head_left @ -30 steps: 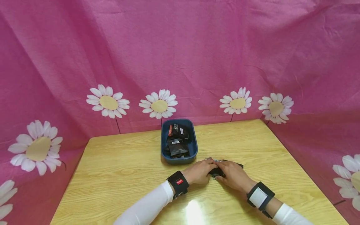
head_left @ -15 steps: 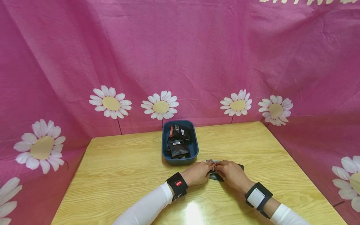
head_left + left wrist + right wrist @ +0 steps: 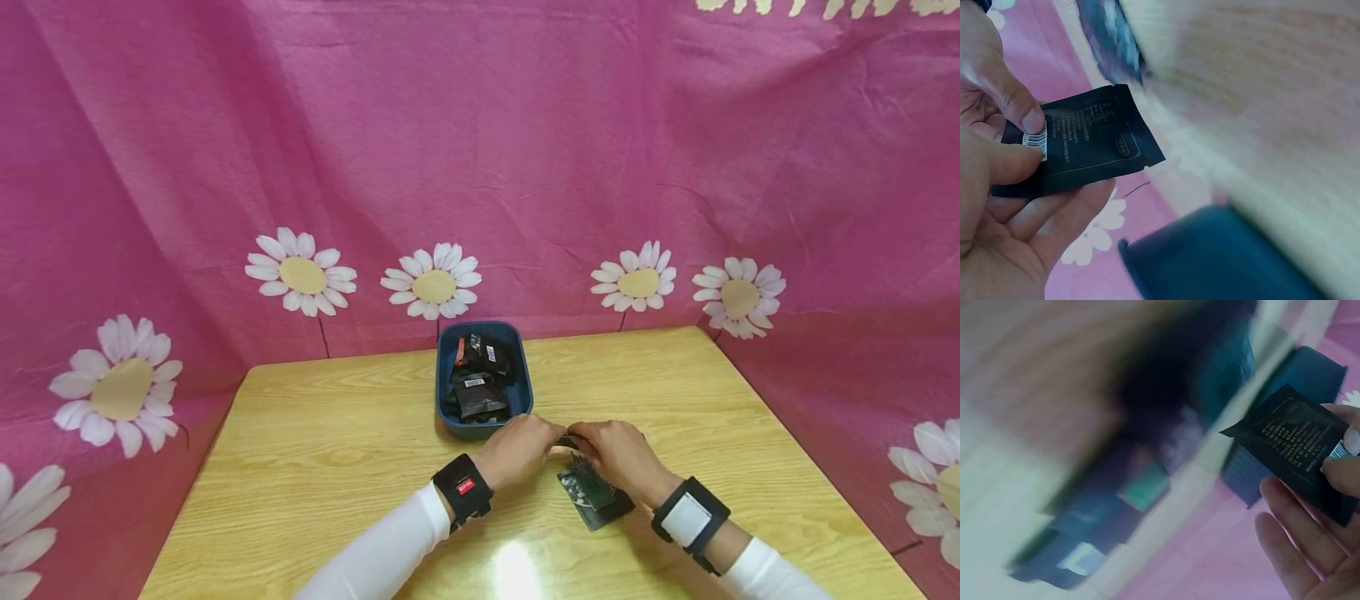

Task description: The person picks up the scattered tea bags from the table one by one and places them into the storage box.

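Both hands hold one flat black sachet (image 3: 1094, 134) with fine print and a barcode label, raised off the table. My left hand (image 3: 521, 447) pinches it with the thumb on top and fingers beneath. My right hand (image 3: 617, 454) grips it close beside, its thumb near the barcode. In the right wrist view the sachet (image 3: 1294, 437) tilts, its far corner free. Below the right hand, several dark packets (image 3: 588, 493) lie overlapping on the table, partly hidden by that hand; the right wrist view blurs them.
A dark blue bin (image 3: 444, 400) with several black sachets (image 3: 480, 393) inside stands just beyond the left hand. The wooden table (image 3: 337, 433) ends at a pink flowered cloth (image 3: 525, 167) behind and at the sides.
Both hands worked low over the packets earlier. Now they are lifted slightly with the sachet between them, and the packets on the table show more beneath the right hand.
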A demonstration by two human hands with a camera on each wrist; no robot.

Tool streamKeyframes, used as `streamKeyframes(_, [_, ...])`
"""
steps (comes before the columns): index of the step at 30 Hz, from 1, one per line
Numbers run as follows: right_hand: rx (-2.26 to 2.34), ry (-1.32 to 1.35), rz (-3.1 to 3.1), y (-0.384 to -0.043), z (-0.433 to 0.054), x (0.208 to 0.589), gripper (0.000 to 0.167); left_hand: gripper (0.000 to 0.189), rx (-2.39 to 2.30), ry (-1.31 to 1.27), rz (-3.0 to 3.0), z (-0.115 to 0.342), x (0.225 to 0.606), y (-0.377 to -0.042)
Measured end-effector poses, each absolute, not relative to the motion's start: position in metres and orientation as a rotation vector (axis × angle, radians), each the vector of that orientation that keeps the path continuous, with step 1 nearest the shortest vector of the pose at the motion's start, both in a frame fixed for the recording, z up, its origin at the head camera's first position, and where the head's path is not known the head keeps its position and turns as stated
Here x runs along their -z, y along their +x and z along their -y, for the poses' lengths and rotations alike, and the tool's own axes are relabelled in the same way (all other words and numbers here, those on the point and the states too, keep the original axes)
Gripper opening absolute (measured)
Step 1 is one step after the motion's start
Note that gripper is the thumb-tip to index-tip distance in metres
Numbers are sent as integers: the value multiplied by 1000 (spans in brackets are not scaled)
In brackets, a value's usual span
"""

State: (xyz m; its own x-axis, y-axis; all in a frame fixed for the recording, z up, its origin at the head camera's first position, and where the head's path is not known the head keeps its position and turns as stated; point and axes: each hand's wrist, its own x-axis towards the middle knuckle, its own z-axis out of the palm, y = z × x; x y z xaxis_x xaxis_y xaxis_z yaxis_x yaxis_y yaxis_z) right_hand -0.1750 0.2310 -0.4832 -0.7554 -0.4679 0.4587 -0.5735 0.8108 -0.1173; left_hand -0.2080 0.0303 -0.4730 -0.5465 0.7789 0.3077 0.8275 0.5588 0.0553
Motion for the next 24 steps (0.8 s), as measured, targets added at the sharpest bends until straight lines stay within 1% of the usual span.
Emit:
streamKeyframes(8, [-317,875,2514,-187,-215,451,15,26,223,-1271,2514,-7,444,-211])
streamKeyframes(11, [-296,913,2465,-195,-205,442,18,25,151,-1248,2482,4,433,-214])
streamKeyframes(14, [-287,927,2429,-204,-193,435,21,31,129,-1217,2509,15,424,-218])
streamKeyframes(18, [-268,919,2411,-217,-177,430,29,42,143,-1160,2543,30,419,-226])
streamKeyframes(24, [-238,931,2385,-241,-152,436,40,49,157,-1090,2545,54,426,-247])
